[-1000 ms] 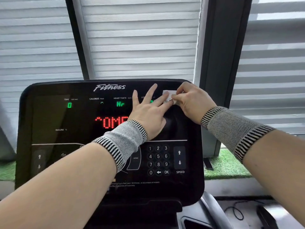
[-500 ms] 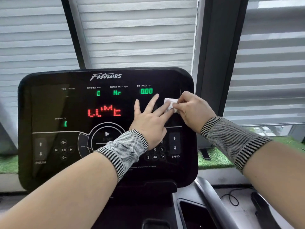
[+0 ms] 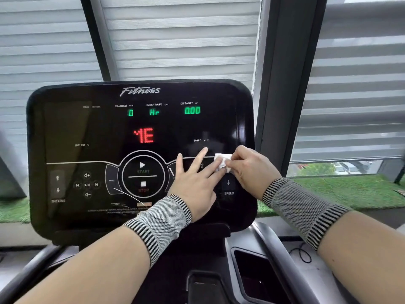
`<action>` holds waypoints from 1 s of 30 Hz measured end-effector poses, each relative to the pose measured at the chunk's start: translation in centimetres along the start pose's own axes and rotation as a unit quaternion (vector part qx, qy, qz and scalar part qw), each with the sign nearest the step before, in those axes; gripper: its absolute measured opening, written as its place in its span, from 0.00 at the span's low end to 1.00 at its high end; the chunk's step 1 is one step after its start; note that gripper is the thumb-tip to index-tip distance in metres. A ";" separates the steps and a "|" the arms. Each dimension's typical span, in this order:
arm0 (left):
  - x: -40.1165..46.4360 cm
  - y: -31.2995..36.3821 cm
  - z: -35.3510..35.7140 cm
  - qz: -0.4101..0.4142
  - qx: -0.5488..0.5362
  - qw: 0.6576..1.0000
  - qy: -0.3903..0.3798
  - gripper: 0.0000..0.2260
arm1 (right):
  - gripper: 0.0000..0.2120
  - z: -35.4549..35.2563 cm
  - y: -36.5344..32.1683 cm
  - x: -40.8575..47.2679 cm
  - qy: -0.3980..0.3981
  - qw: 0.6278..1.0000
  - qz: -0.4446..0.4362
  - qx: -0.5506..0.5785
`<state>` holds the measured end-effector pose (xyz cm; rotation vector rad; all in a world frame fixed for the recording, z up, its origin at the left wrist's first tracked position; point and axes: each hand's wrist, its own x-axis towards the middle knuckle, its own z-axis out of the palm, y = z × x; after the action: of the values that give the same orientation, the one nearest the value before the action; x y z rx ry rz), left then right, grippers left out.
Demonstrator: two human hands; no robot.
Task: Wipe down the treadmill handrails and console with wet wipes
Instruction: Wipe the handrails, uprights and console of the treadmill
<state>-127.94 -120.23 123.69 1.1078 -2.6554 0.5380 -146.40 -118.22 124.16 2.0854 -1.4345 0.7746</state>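
Presently, you stood before the treadmill console (image 3: 72, 128), its dark panel lit with green and red readouts, upright ahead of you with slatted blinds (image 3: 175, 36) beyond it. Nothing on the glossy face told me which parts had been wiped; no damp streak or clean band could be made out, so coverage to this point could not be judged. The right handrail (image 3: 282, 255) ran grey from under the console toward you, and the left handrail (image 3: 32, 268) showed only as a dark bar at the near left. Neither had a hand or wipe on it, and I judged both as work outstanding.

Your left hand (image 3: 195, 183) lay flat against the lower right of the panel, fingers spread over the keypad area, its fingertips reaching the wipe. Your right hand (image 3: 249, 170) was closed in a pinch on the wet wipe (image 3: 222, 162), a small crumpled white wad pressed to the panel just above the speed arrows at the right edge. Both hands met at that wad, touching.

In my judgement the console pass was under way at its right side, with the centre controls, the left panel and both rails left to do.
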 end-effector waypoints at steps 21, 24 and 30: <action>-6.0 2.0 3.3 0.022 0.003 0.998 -0.058 0.24 | 0.06 3.6 -2.5 -6.2 -0.077 0.996 -0.039 0.011; -6.7 1.8 3.5 0.039 -0.005 0.998 -0.052 0.23 | 0.04 4.2 -2.8 -6.8 -0.098 0.994 -0.041 0.011; -8.4 0.9 5.0 0.035 -0.008 0.999 0.015 0.22 | 0.07 4.5 -3.3 -6.9 -0.116 0.990 -0.080 -0.018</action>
<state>-123.04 -116.27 116.14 0.9978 -2.6757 0.5396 -144.50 -115.58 115.94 2.2894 -1.3641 0.4517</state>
